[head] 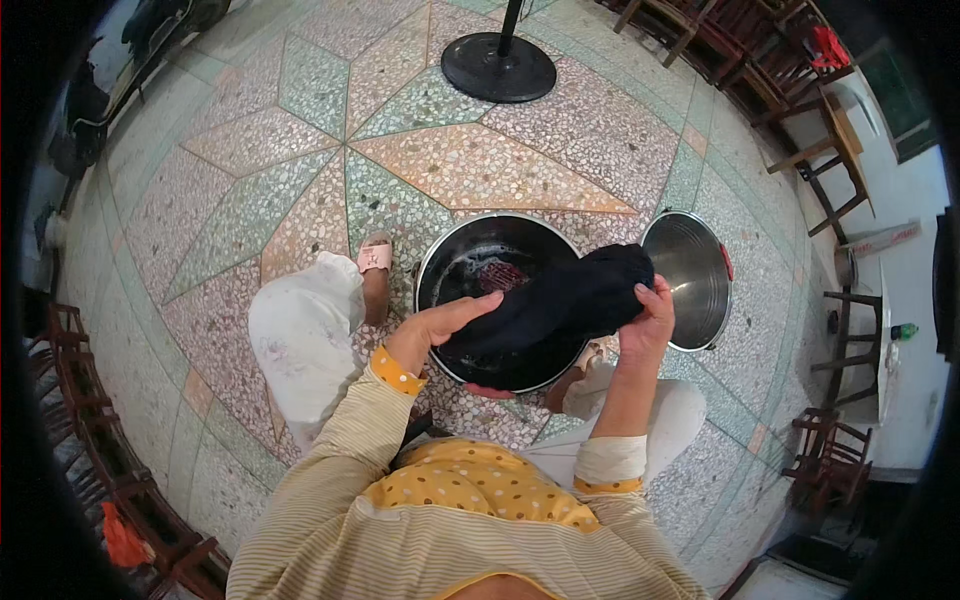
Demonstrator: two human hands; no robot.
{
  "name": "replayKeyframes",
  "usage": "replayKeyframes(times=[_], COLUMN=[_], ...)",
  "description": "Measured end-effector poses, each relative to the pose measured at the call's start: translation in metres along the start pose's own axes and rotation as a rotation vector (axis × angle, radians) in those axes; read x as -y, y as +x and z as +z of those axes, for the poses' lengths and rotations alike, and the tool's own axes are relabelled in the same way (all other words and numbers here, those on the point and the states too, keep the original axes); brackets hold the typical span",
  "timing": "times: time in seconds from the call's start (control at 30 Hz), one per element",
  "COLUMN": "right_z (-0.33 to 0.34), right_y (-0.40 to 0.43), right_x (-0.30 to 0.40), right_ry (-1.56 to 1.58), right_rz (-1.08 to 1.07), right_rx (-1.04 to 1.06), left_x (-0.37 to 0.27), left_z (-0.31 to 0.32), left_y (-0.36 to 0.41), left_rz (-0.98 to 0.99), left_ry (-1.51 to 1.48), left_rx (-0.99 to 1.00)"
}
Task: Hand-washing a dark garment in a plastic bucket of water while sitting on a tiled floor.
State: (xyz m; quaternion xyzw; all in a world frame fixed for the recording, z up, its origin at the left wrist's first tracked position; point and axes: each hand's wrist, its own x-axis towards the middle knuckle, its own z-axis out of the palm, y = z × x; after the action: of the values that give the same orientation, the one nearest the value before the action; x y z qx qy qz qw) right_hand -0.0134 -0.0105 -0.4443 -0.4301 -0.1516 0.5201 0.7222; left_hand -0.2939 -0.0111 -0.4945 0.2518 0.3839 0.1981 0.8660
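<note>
A dark cloth [555, 300], black or navy, stretches between my two hands above a round dark basin [450, 262] with a pale rim. My left hand [446, 319] grips the cloth's left end, thumb on top and most of its fingers hidden beneath. At the upper right end, my right hand [649, 319] pinches the bunched fabric between thumb and fingers. Liquid with whitish suds lies in the basin, along with a reddish ridged object [502, 277] that I cannot identify, partly covered by the cloth.
A metal bucket [686, 277] stands right of the basin. Beyond is a black round pole base [499, 67]. Wooden chairs [112, 450] line the left side, and a wooden stool [832, 150] stands at the right. My slippered foot [375, 259] is beside the basin on terrazzo floor [247, 195].
</note>
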Motion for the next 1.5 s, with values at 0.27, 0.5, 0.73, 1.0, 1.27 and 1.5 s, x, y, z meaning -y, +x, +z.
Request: replayKeyframes(times=[0.27,0.5,0.73,1.0,1.27,1.5], right_z=[-0.007,-0.021,-0.036,-0.005,-0.022,0.063], right_y=[0.006,0.019,0.025,-0.038,-0.001,-0.083], right_x=[-0.029,-0.042,-0.057,-0.108,-0.092,-0.142], right_ry=[-0.298,-0.324,-0.584,-1.23,-1.058,-1.098], right_rz=[0.108,-0.105,-0.308,0.276,-0.332,-0.521], right_rx=[-0.009,-0.073,0.061,0.816,0.676,0.841], left_x=[-0.001,0.007,0.023,0.002,0.032,0.087], left_z=[-0.012,-0.005,0.0,-0.006,-0.015,-0.006], left_y=[0.005,0.019,0.017,0.024,0.057,0.069], left_rz=[0.636,0.048,0.128,0.533,0.501,0.452], left_ry=[-0.151,-0.081,0.301,-0.306,-0.513,-0.704], left_rx=[-0.24,-0.427,0.097,-0.386,-0.598,-0.368])
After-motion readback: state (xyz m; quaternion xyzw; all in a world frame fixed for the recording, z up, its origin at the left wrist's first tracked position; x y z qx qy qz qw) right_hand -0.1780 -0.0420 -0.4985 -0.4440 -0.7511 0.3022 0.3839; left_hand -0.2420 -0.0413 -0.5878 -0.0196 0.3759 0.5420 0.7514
